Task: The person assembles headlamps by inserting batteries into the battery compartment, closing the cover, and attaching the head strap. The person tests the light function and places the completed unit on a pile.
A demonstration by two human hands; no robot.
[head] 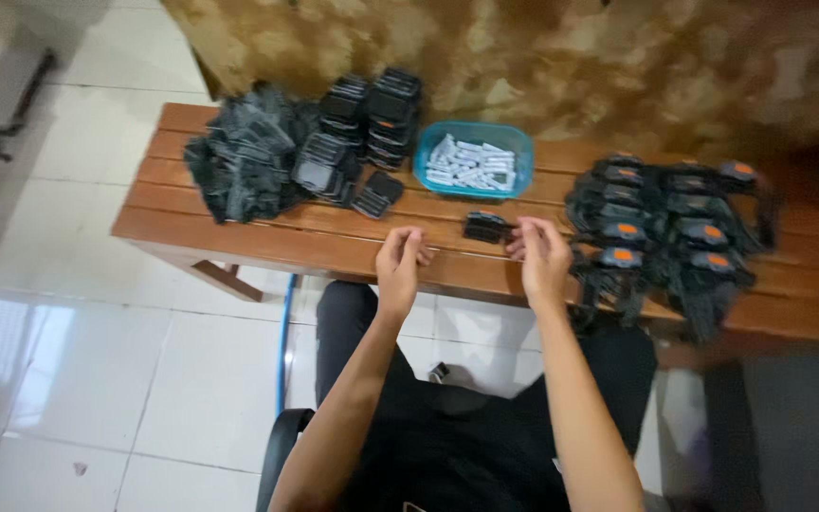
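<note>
**Two hands at a wooden bench, a small black part between them**

Seen from above, a seated person reaches both bare arms to a slatted wooden bench (239, 228) standing on white floor tiles.

The left hand (400, 261) rests at the near edge of the bench, fingers curled loosely inward. Whether it holds anything cannot be told; the picture is blurred there.

The right hand (540, 254) lies just to the right, fingers bent and close together, the fingertips touching or almost touching the right end of a small black part (485, 227). This part lies flat on the bench, between the two hands and slightly farther away. It is a short oblong, and its long axis runs left to right, along the slats. Which end is its front cannot be made out.

Farther back, near the middle, sits a blue plastic tray (426, 156) filled with small white pieces. To its left are neat stacks of black parts (381, 109), and beyond them a loose heap of black parts (239, 161). At the right end lies a pile of black devices with orange spots (665, 237).
</note>
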